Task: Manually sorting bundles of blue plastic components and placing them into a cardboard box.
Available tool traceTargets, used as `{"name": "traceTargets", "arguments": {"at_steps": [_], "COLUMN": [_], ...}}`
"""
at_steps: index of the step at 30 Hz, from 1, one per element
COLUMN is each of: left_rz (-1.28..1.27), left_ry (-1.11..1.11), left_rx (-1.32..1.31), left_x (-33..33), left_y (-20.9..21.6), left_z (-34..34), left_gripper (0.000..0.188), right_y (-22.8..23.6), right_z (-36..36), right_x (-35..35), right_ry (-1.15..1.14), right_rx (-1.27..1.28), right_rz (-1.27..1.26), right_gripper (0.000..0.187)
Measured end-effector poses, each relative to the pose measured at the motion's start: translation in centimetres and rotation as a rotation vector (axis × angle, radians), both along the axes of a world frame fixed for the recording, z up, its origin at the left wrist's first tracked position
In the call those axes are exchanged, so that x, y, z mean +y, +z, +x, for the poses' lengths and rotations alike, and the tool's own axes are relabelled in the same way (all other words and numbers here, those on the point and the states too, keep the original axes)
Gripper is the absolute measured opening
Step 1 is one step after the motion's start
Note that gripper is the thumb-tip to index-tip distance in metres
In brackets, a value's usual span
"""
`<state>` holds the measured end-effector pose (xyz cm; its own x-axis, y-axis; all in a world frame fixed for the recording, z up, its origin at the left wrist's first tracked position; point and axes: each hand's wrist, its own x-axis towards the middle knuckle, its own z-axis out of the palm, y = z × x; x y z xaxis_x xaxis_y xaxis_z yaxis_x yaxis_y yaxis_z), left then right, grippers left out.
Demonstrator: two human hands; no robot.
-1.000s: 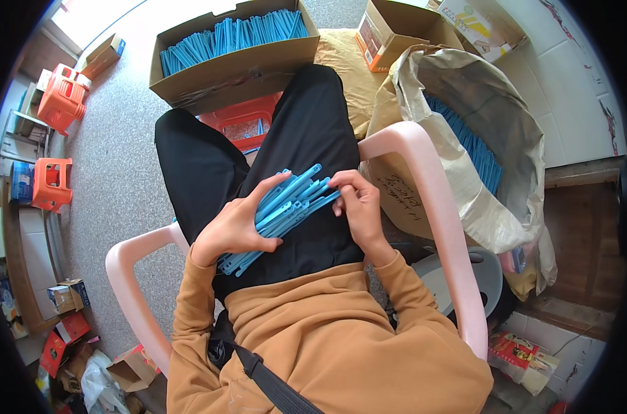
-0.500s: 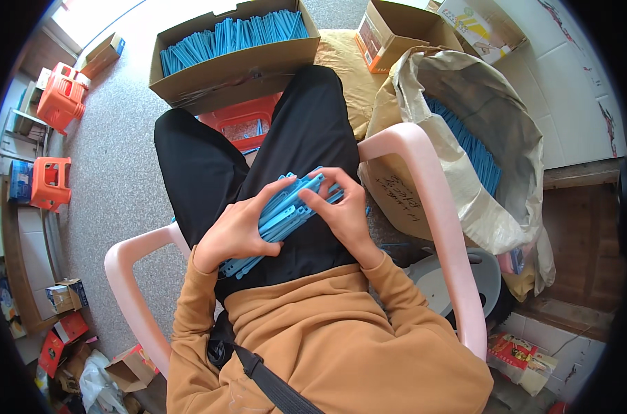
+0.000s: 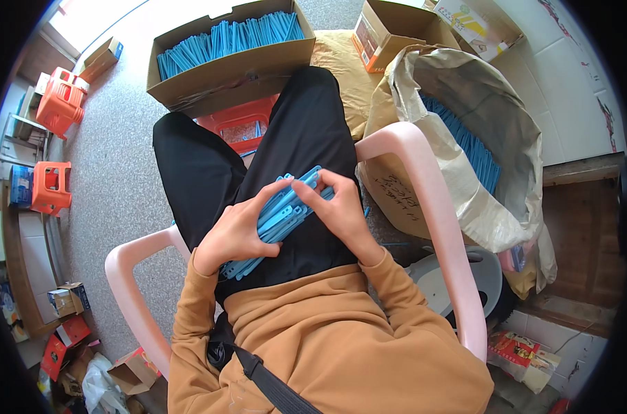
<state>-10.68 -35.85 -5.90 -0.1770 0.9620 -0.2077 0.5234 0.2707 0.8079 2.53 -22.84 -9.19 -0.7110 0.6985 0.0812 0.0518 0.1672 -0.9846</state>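
A bundle of slim blue plastic strips point(image 3: 280, 219), with small holes at their ends, lies slantwise over my lap. My left hand point(image 3: 234, 231) is wrapped round its left side, thumb below and fingers above. At the bundle's upper right end, my right hand point(image 3: 338, 207) has its thumb and index finger on the strips, the thumb close to the left fingertips. The right hand's other fingers are partly hidden behind the bundle. Beyond my knees, a cardboard box point(image 3: 230, 79) holds many more such strips standing on end.
An open woven sack point(image 3: 458, 200) of blue strips stands at the right, outside the pink chair armrest point(image 3: 424, 172). Behind it is an open carton point(image 3: 396, 34). A red stool point(image 3: 241, 121) is under the strip box; orange stools point(image 3: 51, 186) stand far left. A grey basin point(image 3: 489, 276) sits low right.
My right thumb has moved left and up along the bundle's upper end, towards my left fingertips. The left hand keeps its hold.
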Motion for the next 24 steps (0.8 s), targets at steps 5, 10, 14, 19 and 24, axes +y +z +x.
{"name": "traceTargets", "arguments": {"at_steps": [5,10,14,19,24], "left_rz": [0.088,0.089,0.067,0.161,0.038], "left_ry": [0.011,-0.029,-0.051,-0.068,0.005], "left_rx": [-0.038,-0.076,-0.071,-0.001,-0.099], "left_x": [-0.1,-0.1,-0.1,-0.2,0.0], "left_y": [-0.7,-0.8,-0.7,-0.8,-0.5], "left_z": [-0.1,-0.6,-0.6,-0.7,-0.6], "left_gripper": [0.088,0.089,0.09,0.091,0.094], "right_y": [0.9,1.9,4.3,7.8,3.2], "right_z": [-0.4,1.9,3.7,5.0,1.8], "right_x": [0.8,5.6,5.6,4.7,1.3], "right_ry": [-0.035,-0.238,-0.293,-0.227,-0.026], "right_rx": [-0.092,0.056,0.129,0.236,0.044], "right_rz": [0.015,0.097,0.156,0.204,0.406], "right_gripper": [0.028,0.021,0.018,0.016,0.022]}}
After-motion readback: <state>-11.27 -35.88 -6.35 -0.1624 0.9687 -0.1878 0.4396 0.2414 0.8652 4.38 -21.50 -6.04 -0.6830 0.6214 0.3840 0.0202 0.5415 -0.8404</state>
